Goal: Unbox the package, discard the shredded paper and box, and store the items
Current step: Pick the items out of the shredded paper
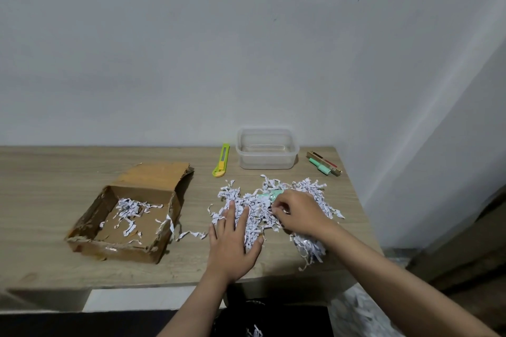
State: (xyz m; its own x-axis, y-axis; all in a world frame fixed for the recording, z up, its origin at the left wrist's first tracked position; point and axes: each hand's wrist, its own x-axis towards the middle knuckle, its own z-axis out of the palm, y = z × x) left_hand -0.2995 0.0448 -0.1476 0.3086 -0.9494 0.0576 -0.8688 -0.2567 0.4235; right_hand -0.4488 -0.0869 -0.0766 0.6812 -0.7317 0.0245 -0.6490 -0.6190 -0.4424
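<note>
In the head view, the mint green item (pixel 269 195) lies half buried in the shredded paper (pixel 273 210) on the table (pixel 54 194), its long axis running left to right. It sits just beyond the right hand (pixel 297 213), which is the nearer one; its fingers (pixel 277 206) are curled and pinch some strips. The left hand (pixel 232 241) presses flat on the paper, fingers spread, nearer and left of the item

Two bare forearms, no sleeves visible up to the frame edge. Left hand (pixel 232 241) and right hand (pixel 298 213) bare: no gloves, rings, watch or bands.
</note>
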